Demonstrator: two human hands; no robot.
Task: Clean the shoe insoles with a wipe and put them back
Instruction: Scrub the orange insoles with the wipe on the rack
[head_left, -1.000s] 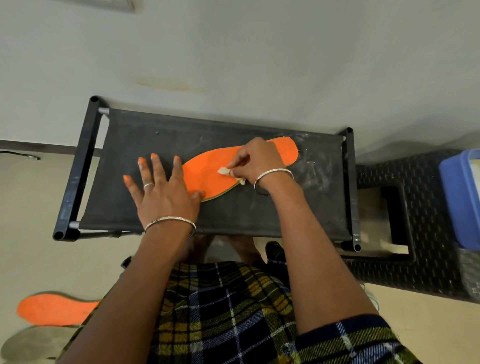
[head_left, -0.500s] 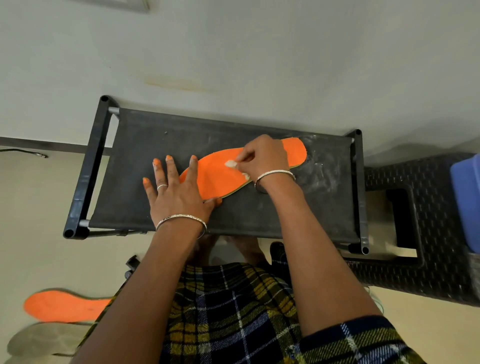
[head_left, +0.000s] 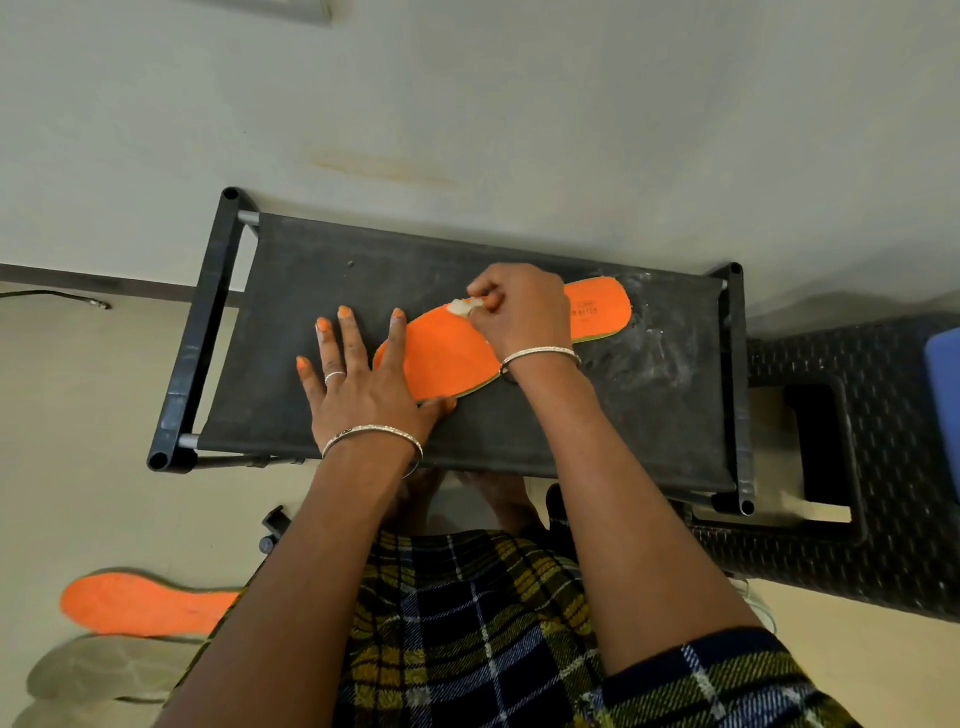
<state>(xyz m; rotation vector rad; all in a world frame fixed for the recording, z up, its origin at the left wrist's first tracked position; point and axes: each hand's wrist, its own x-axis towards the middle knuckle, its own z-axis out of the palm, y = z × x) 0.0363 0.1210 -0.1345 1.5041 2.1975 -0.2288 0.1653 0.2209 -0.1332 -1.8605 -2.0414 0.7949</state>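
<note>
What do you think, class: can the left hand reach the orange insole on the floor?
Probably yes: the left hand holds nothing, and the floor insole lies bare on that side, though lower.

The orange insole (head_left: 441, 358) lies flat on the black fabric stool (head_left: 311, 291). Its length runs left to right, with the broad toe end at the left under my flat left hand (head_left: 363, 384) and the printed heel end at the far right. The small, crumpled whitish wipe (head_left: 462, 307), pinched in my right hand (head_left: 524, 312), touches the insole's far edge. A second orange insole (head_left: 140, 605) lies flat on the floor, near left.
</note>
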